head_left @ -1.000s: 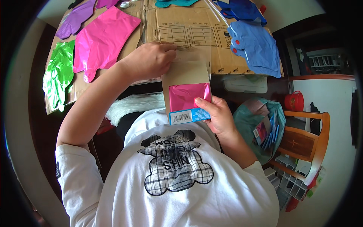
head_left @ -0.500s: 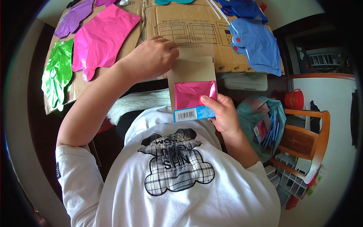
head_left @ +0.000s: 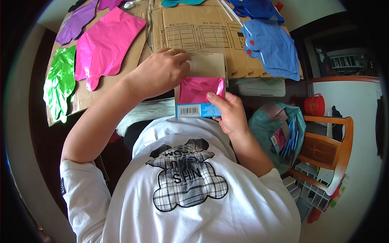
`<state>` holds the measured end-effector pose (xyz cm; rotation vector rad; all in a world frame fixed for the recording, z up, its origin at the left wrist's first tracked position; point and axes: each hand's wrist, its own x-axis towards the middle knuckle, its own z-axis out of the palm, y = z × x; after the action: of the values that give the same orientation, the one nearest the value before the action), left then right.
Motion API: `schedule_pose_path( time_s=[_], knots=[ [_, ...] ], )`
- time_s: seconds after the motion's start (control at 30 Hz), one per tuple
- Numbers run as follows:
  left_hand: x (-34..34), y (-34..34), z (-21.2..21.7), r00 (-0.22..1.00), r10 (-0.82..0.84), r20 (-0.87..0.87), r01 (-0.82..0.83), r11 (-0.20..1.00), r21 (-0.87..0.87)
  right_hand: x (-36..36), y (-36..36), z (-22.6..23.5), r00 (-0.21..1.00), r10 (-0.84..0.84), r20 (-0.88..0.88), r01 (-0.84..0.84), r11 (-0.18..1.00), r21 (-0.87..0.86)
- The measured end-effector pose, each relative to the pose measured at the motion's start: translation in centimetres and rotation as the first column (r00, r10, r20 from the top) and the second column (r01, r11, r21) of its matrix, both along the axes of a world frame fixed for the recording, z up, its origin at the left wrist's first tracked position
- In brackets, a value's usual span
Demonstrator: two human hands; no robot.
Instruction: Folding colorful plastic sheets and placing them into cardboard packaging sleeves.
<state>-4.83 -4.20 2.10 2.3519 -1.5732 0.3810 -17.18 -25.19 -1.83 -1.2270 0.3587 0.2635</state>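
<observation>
My right hand (head_left: 229, 112) grips the lower right corner of a flat packet (head_left: 200, 91). The packet holds a folded shiny magenta foil piece on a tan card backing, with a blue strip along its bottom edge. My left hand (head_left: 161, 73), with a ring on one finger, pinches the top left of the card backing (head_left: 209, 65). The packet is held over the near edge of the flattened cardboard sheets (head_left: 198, 28), just in front of my chest.
Flat foil pieces lie on the cardboard: green (head_left: 60, 83), pink (head_left: 106, 42), purple (head_left: 77, 21), light blue (head_left: 272, 47), dark blue (head_left: 255, 8). A wooden chair (head_left: 326, 150) with a teal bag (head_left: 279, 135) stands at right beside a red bucket (head_left: 314, 105). A white furry thing (head_left: 146, 111) lies under my left forearm.
The packet has slid a little lower and nearer my chest in my right hand. My left hand stays at its upper edge on the card backing.
</observation>
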Motion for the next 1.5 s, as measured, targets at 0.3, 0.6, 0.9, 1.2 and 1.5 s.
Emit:
schedule_pose_path(
  time_s=[0.3,0.6,0.9,1.2,1.5],
  knots=[
    [-1.3,0.9,-0.1,0.998,0.033,-0.057,-0.03,0.999,0.045,1.8,0.2,-0.6,1.0,-0.013,0.017,0.015,0.996,-0.087],
    [-2.0,2.0,0.0,1.0,0.012,0.027,-0.014,0.998,0.064,2.3,0.9,-0.4,1.0,-0.016,0.008,0.017,0.989,-0.146],
    [-1.1,-0.3,0.6,0.981,0.156,-0.12,-0.155,0.988,0.019,2.6,2.4,0.6,0.998,0.028,-0.054,-0.037,0.982,-0.187],
    [-1.4,-1.4,-0.2,0.996,0.019,0.09,-0.03,0.993,0.113,2.7,2.5,0.3,0.998,0.042,-0.055,-0.05,0.986,-0.156],
    [-2.1,0.7,0.7,0.986,0.057,-0.155,-0.092,0.97,-0.225,2.8,2.2,0.5,0.997,0.037,-0.062,-0.048,0.982,-0.185]
  ],
)
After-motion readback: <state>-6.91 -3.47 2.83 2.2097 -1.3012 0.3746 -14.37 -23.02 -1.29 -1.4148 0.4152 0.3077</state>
